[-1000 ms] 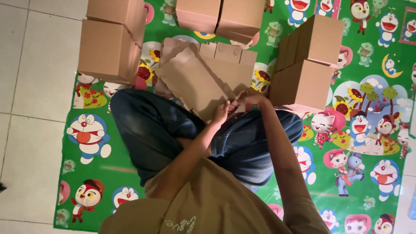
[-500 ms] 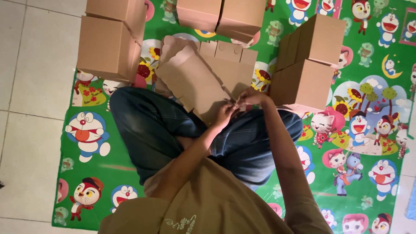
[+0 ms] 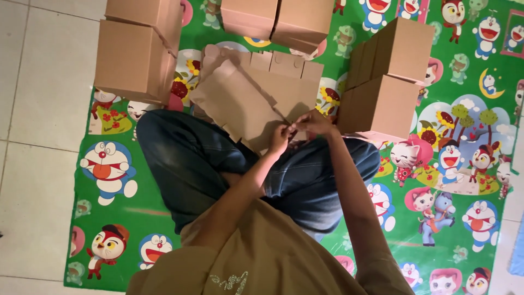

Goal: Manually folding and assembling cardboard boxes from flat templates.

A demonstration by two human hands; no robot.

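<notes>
A flat, unfolded brown cardboard box blank [image 3: 240, 104] lies tilted across my lap. My left hand [image 3: 280, 136] pinches its near edge. My right hand [image 3: 315, 123] grips the same edge just to the right, and the fingertips of the two hands almost touch. Under the blank lies a stack of more flat blanks [image 3: 284, 71] with notched flaps. I sit cross-legged in blue jeans [image 3: 191, 164] on a green cartoon-print mat [image 3: 458, 71].
Folded brown cardboard boxes ring me: two stacked at the left [image 3: 134, 52], two at the top [image 3: 275, 19], several stacked at the right [image 3: 387, 82]. White floor tiles [image 3: 38, 109] border the mat on the left.
My hands stay at the blank's near edge with only a slight shift of the fingers. The blank has hardly moved.
</notes>
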